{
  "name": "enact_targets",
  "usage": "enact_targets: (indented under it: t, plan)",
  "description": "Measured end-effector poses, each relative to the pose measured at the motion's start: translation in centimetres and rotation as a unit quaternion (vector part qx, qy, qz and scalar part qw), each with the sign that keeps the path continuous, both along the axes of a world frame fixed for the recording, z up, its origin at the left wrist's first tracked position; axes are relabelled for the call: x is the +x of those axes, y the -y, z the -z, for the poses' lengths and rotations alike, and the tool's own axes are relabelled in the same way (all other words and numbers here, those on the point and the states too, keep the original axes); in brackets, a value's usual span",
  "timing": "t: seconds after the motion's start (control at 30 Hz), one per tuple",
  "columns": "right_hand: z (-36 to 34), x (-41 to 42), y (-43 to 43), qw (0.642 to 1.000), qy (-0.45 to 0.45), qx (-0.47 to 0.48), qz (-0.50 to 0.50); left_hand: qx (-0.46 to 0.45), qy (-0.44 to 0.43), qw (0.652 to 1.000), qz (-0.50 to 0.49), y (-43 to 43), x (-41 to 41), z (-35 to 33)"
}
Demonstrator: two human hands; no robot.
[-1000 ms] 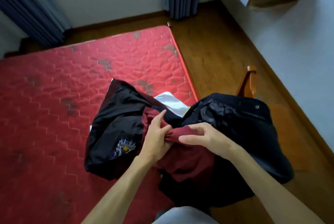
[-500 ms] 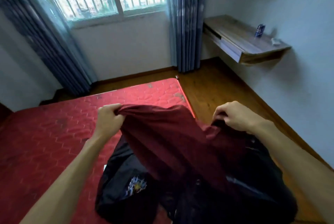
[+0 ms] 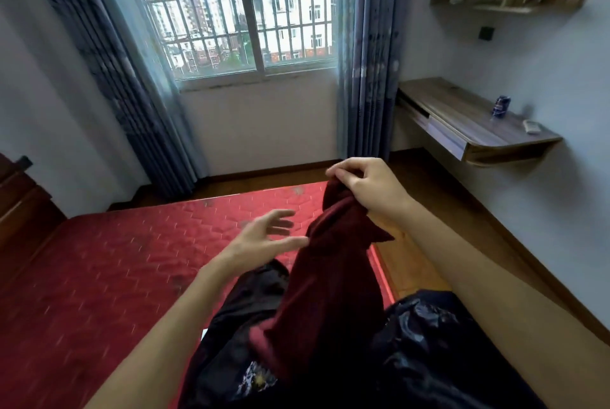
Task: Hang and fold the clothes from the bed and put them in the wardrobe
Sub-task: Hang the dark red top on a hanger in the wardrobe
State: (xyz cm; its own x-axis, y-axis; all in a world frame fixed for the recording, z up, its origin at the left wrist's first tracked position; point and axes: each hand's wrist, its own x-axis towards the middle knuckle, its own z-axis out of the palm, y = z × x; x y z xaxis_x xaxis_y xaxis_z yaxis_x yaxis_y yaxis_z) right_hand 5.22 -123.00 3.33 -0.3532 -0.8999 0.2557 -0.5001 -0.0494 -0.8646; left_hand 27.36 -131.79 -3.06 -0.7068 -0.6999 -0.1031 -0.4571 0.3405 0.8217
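A dark red garment [image 3: 333,276] hangs in a long bunch from my right hand [image 3: 369,187], which pinches its top edge above the bed's right corner. My left hand [image 3: 264,237] is blurred, fingers spread, just left of the cloth and holding nothing. Below, a pile of black clothes [image 3: 422,342] lies on the near right corner of the red quilted mattress [image 3: 115,270]; one black piece shows a printed patch [image 3: 255,382]. The wardrobe is out of view.
A barred window [image 3: 237,9] with blue curtains [image 3: 366,55] fills the far wall. A wall-mounted wooden desk [image 3: 475,125] on the right carries a can [image 3: 501,106] and a remote. Wooden floor [image 3: 412,263] runs along the bed's right side. Dark furniture [image 3: 19,204] stands at left.
My left hand has let go of the red garment and opened. The right hand lifted the garment higher, so it now hangs bunched. The view tilted up toward the window.
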Motion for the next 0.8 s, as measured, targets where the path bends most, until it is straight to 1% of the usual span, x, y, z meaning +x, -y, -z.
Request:
enact_targets:
  t: [0.03,0.07,0.1,0.17,0.2,0.23,0.27,0.3,0.37,0.4,0.43,0.5,0.53,0.57,0.6,0.63,0.73,0.8]
  plan:
    - [-0.6,1.0,0.5,1.0,0.021,-0.016,-0.01,0.026,-0.012,0.999,0.018,-1.3,-1.5,-0.3]
    - [-1.1,1.9,1.0,0.999,0.037,-0.025,-0.022,0.022,-0.028,0.999,0.022,-2.4,-3.0,-0.5]
    - [-1.5,2.6,1.3,0.997,0.056,-0.032,-0.036,-0.019,-0.039,0.999,0.005,-3.3,-4.5,-0.3]
    - [-1.9,3.7,1.7,0.99,0.117,-0.037,-0.072,-0.089,-0.117,0.987,-0.07,-3.9,-6.7,-0.3]
    - [-2.0,3.8,1.7,0.981,0.163,-0.038,-0.094,-0.087,-0.162,0.977,-0.107,-3.7,-7.1,-0.6]
    - [-1.8,3.6,1.7,0.972,0.206,-0.04,-0.108,-0.069,-0.187,0.971,-0.132,-3.2,-7.3,-1.0]
    - [-1.4,3.1,1.5,0.968,0.222,-0.043,-0.107,-0.045,-0.2,0.968,-0.145,-2.6,-7.2,-1.5]
    - [-0.7,2.4,1.3,0.974,0.205,-0.041,-0.088,-0.008,-0.207,0.968,-0.144,-2.0,-6.9,-2.0]
    - [1.7,0.2,0.8,0.994,0.11,-0.023,-0.008,0.083,-0.228,0.957,-0.161,-1.2,-6.2,-3.1]
    - [3.1,-0.8,0.4,0.998,0.065,0.0,0.022,0.134,-0.251,0.941,-0.184,-0.9,-5.8,-3.7]
    - [4.7,-1.6,0.0,0.998,0.044,0.035,0.025,0.186,-0.285,0.916,-0.211,-0.6,-5.3,-4.2]
    - [7.3,-2.5,-0.4,0.989,0.063,0.13,-0.04,0.264,-0.336,0.874,-0.23,-0.2,-4.7,-5.3]
    - [8.0,-2.3,-0.6,0.976,0.087,0.177,-0.089,0.298,-0.348,0.861,-0.221,0.0,-4.5,-5.8]
    - [8.3,-1.7,-0.7,0.963,0.117,0.202,-0.137,0.326,-0.351,0.853,-0.209,0.0,-4.3,-6.4]
    - [8.4,-1.0,-0.7,0.952,0.137,0.212,-0.173,0.339,-0.344,0.852,-0.2,0.1,-4.1,-6.9]
    - [8.4,-0.2,-0.6,0.95,0.145,0.199,-0.192,0.346,-0.336,0.855,-0.192,0.2,-3.8,-7.2]
    - [7.6,0.9,0.5,0.97,0.117,0.134,-0.163,0.324,-0.311,0.874,-0.185,0.8,-2.5,-7.7]
    - [6.6,0.7,1.2,0.977,0.13,0.111,-0.129,0.293,-0.313,0.882,-0.196,1.5,-1.3,-7.6]
